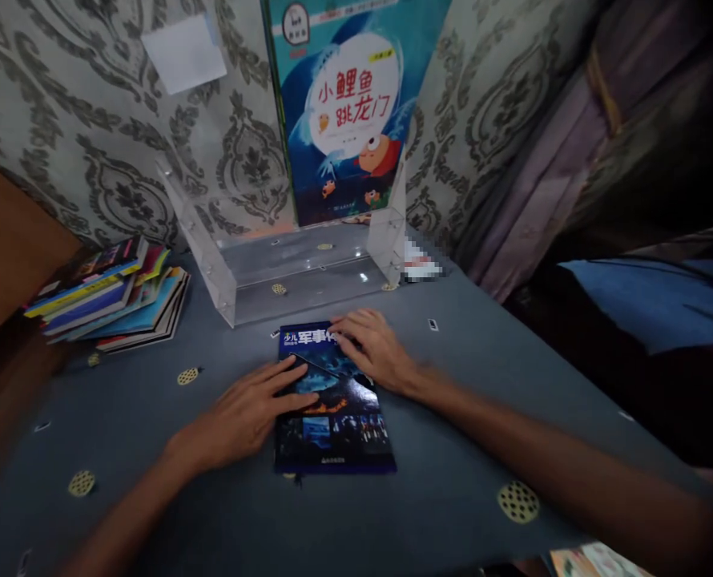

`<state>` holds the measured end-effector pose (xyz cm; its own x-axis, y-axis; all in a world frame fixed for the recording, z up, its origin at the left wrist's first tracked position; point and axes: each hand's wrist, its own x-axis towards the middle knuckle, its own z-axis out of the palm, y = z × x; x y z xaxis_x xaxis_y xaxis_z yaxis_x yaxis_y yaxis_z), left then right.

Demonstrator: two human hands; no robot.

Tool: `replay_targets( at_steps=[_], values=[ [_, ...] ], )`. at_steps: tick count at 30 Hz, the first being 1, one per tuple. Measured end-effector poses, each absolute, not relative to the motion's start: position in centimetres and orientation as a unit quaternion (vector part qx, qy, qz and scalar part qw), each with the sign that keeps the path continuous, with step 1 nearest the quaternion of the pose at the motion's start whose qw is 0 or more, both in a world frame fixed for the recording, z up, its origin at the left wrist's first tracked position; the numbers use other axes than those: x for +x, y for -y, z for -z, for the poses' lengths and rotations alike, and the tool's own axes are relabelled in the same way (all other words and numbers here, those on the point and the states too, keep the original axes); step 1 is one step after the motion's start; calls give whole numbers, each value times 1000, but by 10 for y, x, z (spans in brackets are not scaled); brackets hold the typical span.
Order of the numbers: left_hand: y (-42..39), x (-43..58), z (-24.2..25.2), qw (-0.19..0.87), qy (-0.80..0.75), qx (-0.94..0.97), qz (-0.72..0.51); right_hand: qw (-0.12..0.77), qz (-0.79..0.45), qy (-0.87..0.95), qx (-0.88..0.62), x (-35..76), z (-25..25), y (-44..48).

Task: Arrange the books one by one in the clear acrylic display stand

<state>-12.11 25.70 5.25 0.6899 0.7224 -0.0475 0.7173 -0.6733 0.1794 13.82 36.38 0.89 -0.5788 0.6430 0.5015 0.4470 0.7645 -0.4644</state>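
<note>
A dark blue book (336, 437) with Chinese characters on its cover lies flat on the table in front of me. My left hand (254, 409) rests over its left edge, fingers stretched out and apart on the cover. Across the upper right corner lies my right hand (374, 349), its fingers extended over the title and hiding part of it. Neither hand is wrapped round the book. Just beyond the book stands a clear acrylic rack (212, 264) with two upright sides and a flat base.
At the left, several books are stacked unevenly (122, 296). A large teal picture book (356, 112) stands upright against the patterned wall behind the rack. A purple curtain (530, 176) hangs at the right, beside the edge of the grey-blue tablecloth (453, 497).
</note>
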Motion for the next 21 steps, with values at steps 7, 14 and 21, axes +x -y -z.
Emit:
replay_targets(
  at_steps=[7, 14, 21],
  values=[
    [-272, -112, -17, -30, -446, 889, -95, 173, -100, 960, -198, 102, -22, -334],
    [-270, -113, -11, -54, -434, 892, -118, 164, -64, 942, -284, 132, -10, -345],
    [-270, -112, -13, -54, -432, 892, -120, 182, -48, 924, -332, 158, -9, -353]
  ],
)
